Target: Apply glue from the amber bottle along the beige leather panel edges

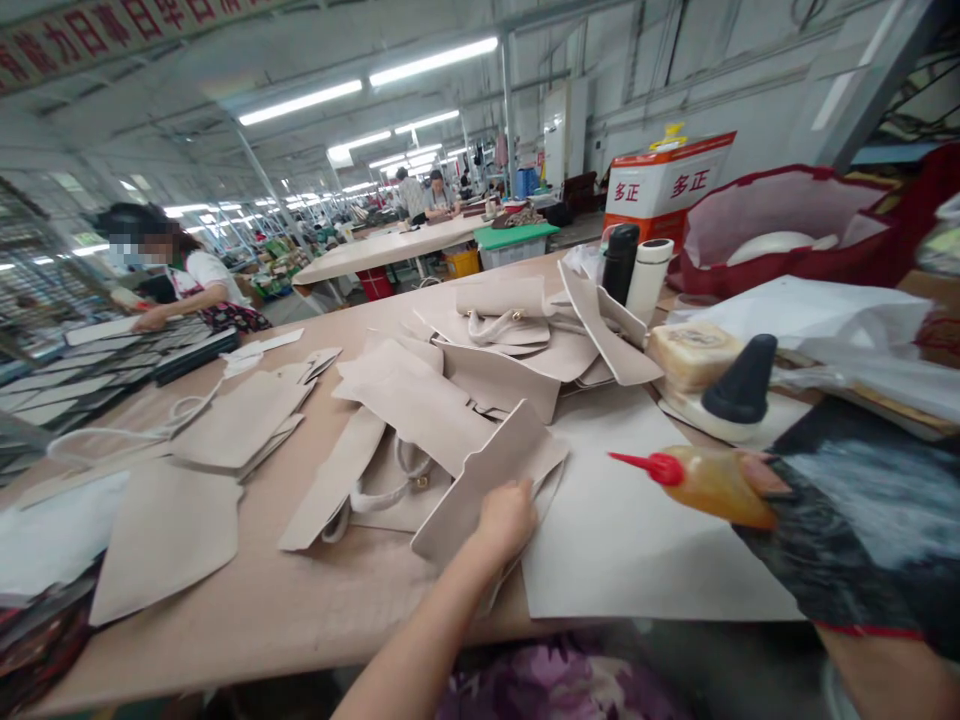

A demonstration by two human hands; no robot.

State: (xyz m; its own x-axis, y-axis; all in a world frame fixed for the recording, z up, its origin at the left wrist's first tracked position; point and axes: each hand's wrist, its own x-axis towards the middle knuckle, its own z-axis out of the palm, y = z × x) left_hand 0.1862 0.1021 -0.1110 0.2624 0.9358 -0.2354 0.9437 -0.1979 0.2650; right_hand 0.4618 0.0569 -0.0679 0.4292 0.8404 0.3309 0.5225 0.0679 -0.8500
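My left hand (510, 518) is closed on the edge of a beige bag panel (476, 480), which stands tilted above the table. In my right hand (761, 475) is a squeeze glue bottle (709, 485) with amber contents and a red nozzle pointing left. A dark sleeve cover hides much of that hand. Beneath the bottle lies a large pale sheet (637, 540). Just beyond my left hand, beige bag pieces (420, 390) are heaped together, some with rope handles (382, 495) and small gold-coloured fittings.
More beige panels (169, 535) lie on the left of the table (300, 620). A black bottle (620, 265), a white bottle (649, 280), a dark cone-shaped object (742, 385) and a red bag (795, 240) stand at the right. A co-worker (195, 275) handles panels at the far left.
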